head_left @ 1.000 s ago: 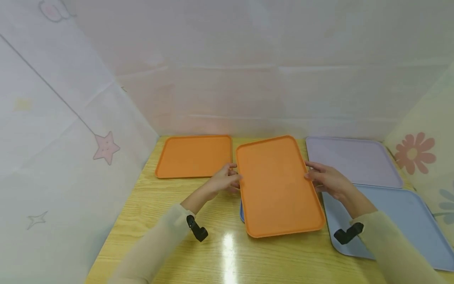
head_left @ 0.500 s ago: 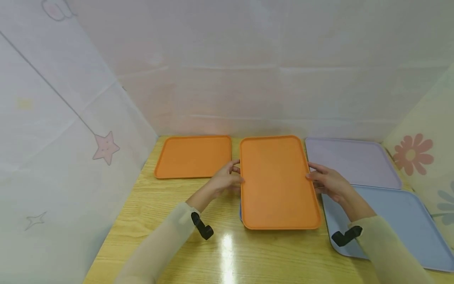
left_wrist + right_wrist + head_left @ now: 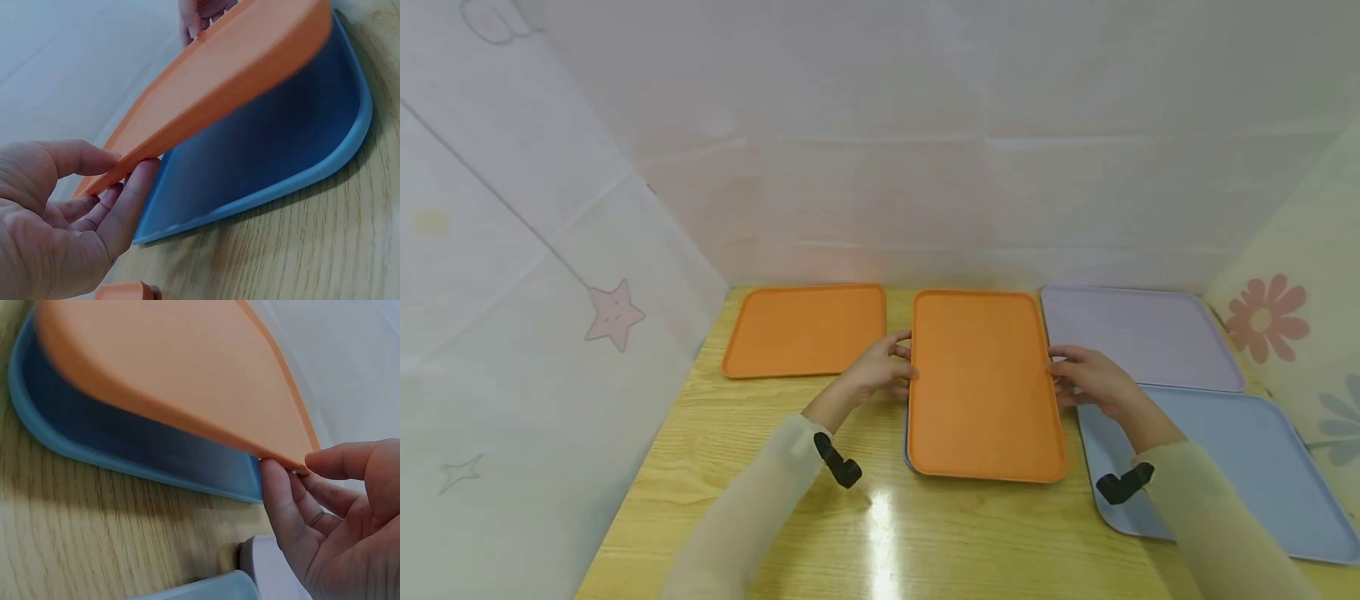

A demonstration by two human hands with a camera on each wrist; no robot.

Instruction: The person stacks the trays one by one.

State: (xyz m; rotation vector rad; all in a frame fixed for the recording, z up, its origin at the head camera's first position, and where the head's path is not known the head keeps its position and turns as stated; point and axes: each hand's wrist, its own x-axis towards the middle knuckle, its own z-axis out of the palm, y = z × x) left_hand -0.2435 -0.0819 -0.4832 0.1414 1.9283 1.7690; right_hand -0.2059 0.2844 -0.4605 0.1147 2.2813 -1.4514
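Note:
An orange tray (image 3: 985, 387) is held between my two hands, above a blue tray (image 3: 250, 150) that lies on the wooden table. My left hand (image 3: 880, 368) pinches its left long edge, thumb on top and fingers beneath. At the opposite edge my right hand (image 3: 1093, 382) does the same. Both wrist views show a gap between the two trays, wider at the near end. In the head view the orange tray hides nearly all of the blue one; only a sliver shows at the left.
Another orange tray (image 3: 805, 330) lies at the back left of the table (image 3: 790, 533). On the right are a lilac tray (image 3: 1138, 337) and, nearer, a light blue tray (image 3: 1232, 467), under my right forearm. White fabric (image 3: 880, 150) hangs behind the table.
The orange tray has turned straighter, and its near edge has moved back and down over the blue tray. Both hands have kept their pinch on its edges.

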